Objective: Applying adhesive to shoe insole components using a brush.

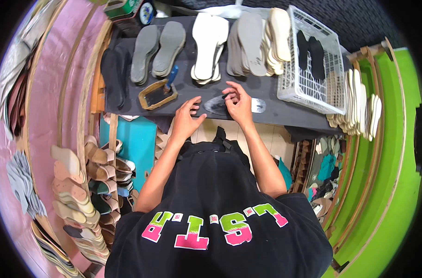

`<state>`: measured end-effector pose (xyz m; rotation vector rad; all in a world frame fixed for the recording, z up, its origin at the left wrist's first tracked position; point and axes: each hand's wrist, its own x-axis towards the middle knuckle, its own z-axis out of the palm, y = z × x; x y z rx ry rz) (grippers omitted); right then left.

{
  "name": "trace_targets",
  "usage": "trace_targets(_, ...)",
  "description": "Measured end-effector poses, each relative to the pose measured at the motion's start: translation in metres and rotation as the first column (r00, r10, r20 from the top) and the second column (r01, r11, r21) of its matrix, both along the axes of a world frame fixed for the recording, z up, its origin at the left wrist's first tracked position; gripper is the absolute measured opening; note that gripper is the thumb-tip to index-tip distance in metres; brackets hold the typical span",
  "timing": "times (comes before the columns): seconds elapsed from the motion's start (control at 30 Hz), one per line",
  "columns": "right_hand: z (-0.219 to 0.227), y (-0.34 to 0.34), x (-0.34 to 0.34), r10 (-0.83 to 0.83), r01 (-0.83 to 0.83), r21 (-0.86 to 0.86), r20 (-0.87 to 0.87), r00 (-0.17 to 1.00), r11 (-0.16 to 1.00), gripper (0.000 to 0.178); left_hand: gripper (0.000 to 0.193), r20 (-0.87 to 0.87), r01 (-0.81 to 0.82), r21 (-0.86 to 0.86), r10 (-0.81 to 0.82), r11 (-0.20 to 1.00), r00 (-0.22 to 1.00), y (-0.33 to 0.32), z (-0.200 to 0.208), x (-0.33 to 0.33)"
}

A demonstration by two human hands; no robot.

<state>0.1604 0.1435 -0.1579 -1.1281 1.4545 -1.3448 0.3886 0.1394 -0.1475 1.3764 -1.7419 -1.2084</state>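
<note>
Your left hand, fingers loosely spread, held nothing beside the insole, near on the table. Your right hand curled over it, grip unclear. It looked light and bendable, best pinched by its edges.
</note>
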Motion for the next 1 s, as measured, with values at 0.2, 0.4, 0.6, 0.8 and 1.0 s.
trace_targets(0.2, 0.001, 0.049, -0.071, -0.15, 0.091, -0.122, -0.667, 0.73, 0.988, 0.063, 0.071, 0.161, 0.008, 0.05, -0.016, 0.999, 0.987, 0.004, -0.011, -0.034)
trace_targets(0.4, -0.031, 0.075, -0.083, -0.182, 0.071, -0.19, -0.666, 0.723, 0.979, 0.071, 0.07, 0.194, -0.088, 0.009, 0.085, 0.996, 0.977, 0.012, -0.022, -0.049)
trace_targets(0.6, -0.02, 0.07, -0.102, -0.14, 0.106, -0.092, -0.639, 0.756, 0.99, 0.073, 0.068, -0.204, -0.237, 0.46, 0.362, 0.856, 0.91, -0.005, -0.03, -0.044)
trace_targets(0.8, -0.017, 0.069, -0.118, -0.094, 0.014, -0.127, -0.651, 0.754, 0.992, 0.073, 0.059, -0.71, 0.143, 0.637, 0.504, 0.758, 0.492, -0.009, -0.029, -0.029)
trace_targets(1.0, -0.01, 0.066, -0.109, -0.055, 0.027, -0.051, -0.697, 0.715, 0.998, 0.076, 0.089, -0.759, 0.556, 0.635, 0.57, 0.537, 0.315, -0.002, -0.023, -0.055)
